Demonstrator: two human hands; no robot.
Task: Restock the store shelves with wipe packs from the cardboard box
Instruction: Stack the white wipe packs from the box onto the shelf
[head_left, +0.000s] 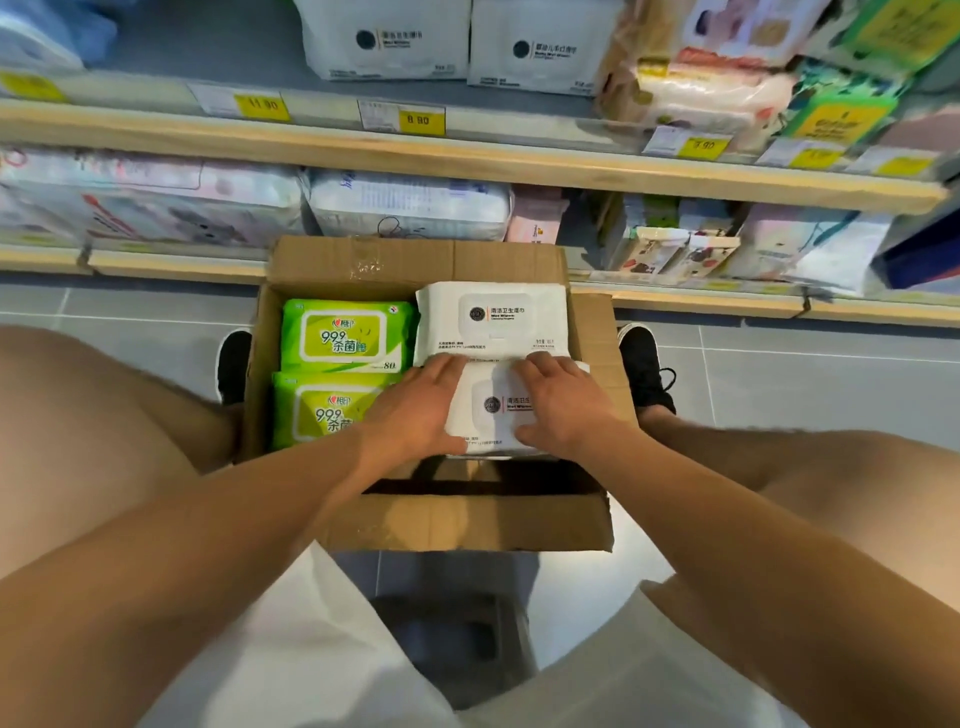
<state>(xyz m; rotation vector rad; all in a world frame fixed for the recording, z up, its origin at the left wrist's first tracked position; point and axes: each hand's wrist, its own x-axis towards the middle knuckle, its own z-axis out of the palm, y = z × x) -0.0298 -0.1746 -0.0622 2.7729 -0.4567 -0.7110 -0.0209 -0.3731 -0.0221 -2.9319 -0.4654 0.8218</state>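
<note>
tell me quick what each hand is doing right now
Left hand: grips the left side of the near white wipe pack in the cardboard box.
Right hand: grips the same pack's right side.

The cardboard box (415, 512) was matt brown corrugated board, creased and scuffed, with a patch of shiny clear tape on its far flap. The white wipe packs (493, 322) were smooth plastic film with a soft sheen — the green wipe packs (345, 335) glossier, catching light. The shelf edge (467, 161) looked like pale wood with a smooth finish, and the floor (805, 374) was matt grey tile.
</note>
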